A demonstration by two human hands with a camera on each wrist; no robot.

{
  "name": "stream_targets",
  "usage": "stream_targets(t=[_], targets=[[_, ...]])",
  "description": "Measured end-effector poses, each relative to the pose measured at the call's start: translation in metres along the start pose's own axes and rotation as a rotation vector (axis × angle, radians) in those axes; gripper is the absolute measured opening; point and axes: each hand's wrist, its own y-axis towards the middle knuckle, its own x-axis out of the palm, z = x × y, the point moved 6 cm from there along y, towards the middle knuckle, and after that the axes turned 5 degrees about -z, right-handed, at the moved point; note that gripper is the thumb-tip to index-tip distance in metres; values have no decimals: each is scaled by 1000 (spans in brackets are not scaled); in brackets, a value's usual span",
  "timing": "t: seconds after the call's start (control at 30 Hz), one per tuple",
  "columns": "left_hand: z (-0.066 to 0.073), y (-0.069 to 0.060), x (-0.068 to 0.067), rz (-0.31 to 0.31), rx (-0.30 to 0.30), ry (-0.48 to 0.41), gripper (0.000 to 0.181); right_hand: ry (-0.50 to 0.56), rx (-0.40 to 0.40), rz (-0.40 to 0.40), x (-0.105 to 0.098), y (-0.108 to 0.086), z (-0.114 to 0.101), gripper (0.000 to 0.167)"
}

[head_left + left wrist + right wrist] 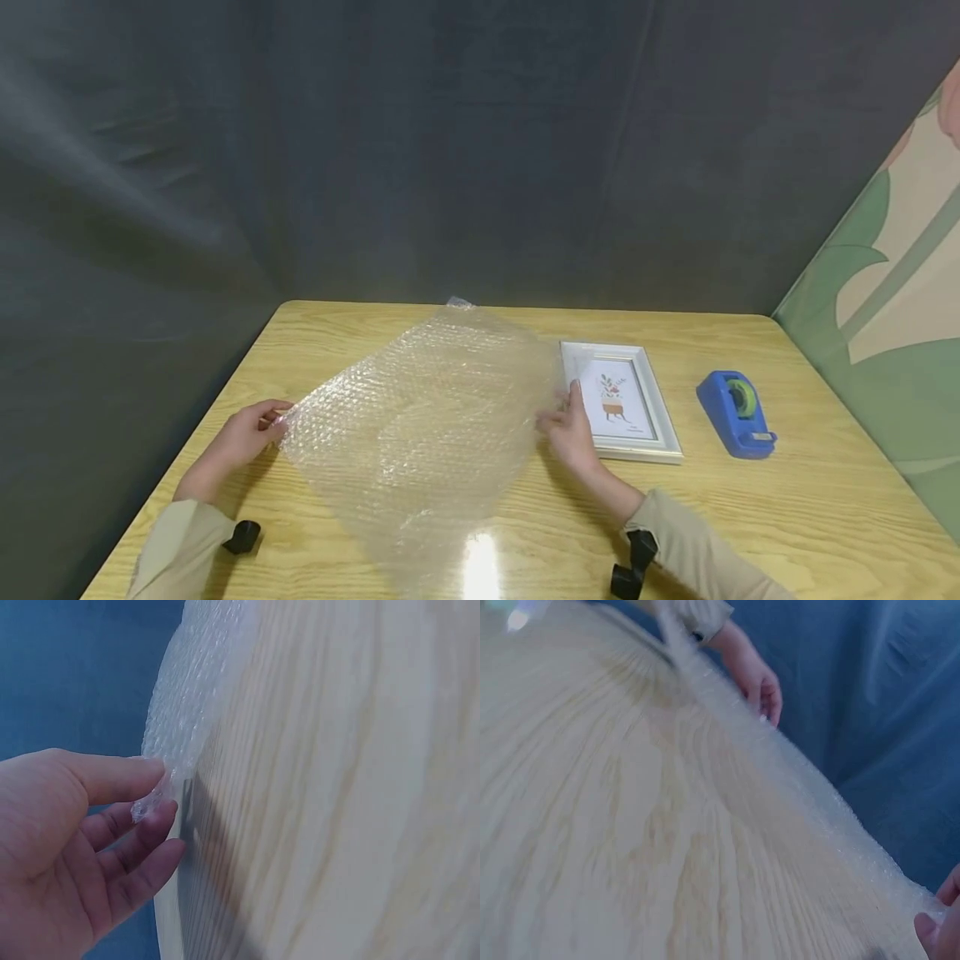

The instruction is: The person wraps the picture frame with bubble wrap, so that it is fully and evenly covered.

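A clear sheet of bubble wrap (420, 417) spreads between the two hands, tilted cornerwise over the wooden table. At its left corner, the left hand (251, 433) pinches the wrap between thumb and fingers; the left wrist view shows this hand (97, 832) close, with a little wrap sticking out past the grip. The right hand (570, 429) holds the opposite corner, its fingers partly blurred and behind the wrap. Only the fingertips of that hand (943, 922) show in the right wrist view. Right beside it lies a white picture frame (663, 404) with a potted-plant print, its left edge partly covered by the wrap.
A blue tape dispenser (731, 421) with a green roll stands on the wooden table (840, 492), right of the picture frame. Dark sheeting (480, 150) hangs behind and left of the table. A flower-patterned panel (892, 333) borders its right side.
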Motion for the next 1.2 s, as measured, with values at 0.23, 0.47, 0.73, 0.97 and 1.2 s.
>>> stream_targets(t=[0.23,0.47,0.73,0.97,1.2], targets=[[7,-5,-3,86,11,51,30,66,16,-36,-3,3,12,84],[5,-5,-5,116,12,70,29,67,22,-18,-3,3,20,87],[5,-3,-1,130,3,83,28,30,33,7,-10,-1,22,86],[8,-4,-2,123,-40,95,31,14,71,-22,-14,1,20,87],[37,3,-9,134,-68,168,41,-147,44,-109,-34,1,-4,87]])
